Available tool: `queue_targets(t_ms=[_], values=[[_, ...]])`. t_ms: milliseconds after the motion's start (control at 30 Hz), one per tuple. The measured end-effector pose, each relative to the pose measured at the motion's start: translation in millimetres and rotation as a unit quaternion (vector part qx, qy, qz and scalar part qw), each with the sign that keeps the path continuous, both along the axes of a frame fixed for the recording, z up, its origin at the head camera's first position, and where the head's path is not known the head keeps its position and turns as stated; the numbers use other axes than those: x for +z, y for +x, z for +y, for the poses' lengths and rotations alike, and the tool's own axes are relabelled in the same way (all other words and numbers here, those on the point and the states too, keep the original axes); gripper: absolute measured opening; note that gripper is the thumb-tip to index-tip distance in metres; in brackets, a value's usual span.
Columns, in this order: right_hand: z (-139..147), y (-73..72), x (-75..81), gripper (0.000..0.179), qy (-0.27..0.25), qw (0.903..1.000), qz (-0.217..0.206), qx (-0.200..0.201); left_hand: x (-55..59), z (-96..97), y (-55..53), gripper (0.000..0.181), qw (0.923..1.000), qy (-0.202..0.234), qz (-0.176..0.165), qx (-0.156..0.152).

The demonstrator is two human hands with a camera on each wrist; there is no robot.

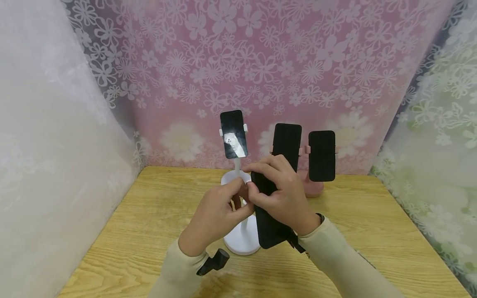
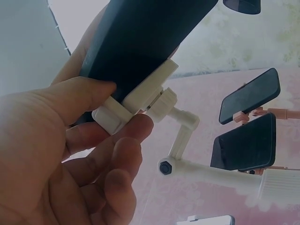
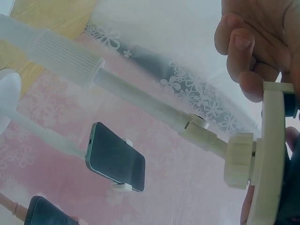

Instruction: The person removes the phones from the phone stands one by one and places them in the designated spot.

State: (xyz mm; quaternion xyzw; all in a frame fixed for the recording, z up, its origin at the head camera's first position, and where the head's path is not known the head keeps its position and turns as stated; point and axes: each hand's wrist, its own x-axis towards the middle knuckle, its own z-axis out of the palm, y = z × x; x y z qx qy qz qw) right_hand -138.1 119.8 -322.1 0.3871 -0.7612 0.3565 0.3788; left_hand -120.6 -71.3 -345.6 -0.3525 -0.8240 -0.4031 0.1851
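A black phone (image 1: 270, 234) is held at a slant over a white phone stand (image 1: 241, 239) near the middle of the table. My right hand (image 1: 285, 196) lies across the phone, gripping it with thumb and fingers bent over its left edge. With thumb and index finger, my left hand (image 1: 220, 211) pinches the end of the stand's white clamp (image 2: 151, 86). In the left wrist view the phone lies against that clamp, and the left thumb overlaps the phone's edge. A round knob (image 3: 238, 159) joins the clamp to the stand's arm.
Behind stands another white stand (image 1: 237, 165) holding a phone (image 1: 233, 134) upright. To the right, two more phones, one tall (image 1: 287, 140) and one at the far right (image 1: 322, 155), sit in pink holders. Flowered pink cloth (image 1: 238, 62) hangs behind the wooden table (image 1: 160, 207).
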Motion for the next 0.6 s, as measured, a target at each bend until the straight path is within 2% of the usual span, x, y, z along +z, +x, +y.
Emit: queue_targets(t_ms=[200, 367, 600], values=[[0.4, -1.0, -1.7, 0.028, -0.003, 0.9999, 0.011, 0.002, -1.4, 0.9, 0.5, 0.016, 0.9998, 0.0, -0.017, 0.004], [0.5, 0.4, -1.4, 0.027, -0.005, 1.0, 0.0, 0.003, -0.8, 1.2, 1.2, 0.016, 0.9995, -0.003, -0.033, 0.002], [1.5, -0.8, -3.0, 0.028, -0.003, 0.9999, 0.009, 0.003, -0.2, 1.6, 1.6, 0.016, 0.9993, -0.002, -0.037, 0.002]])
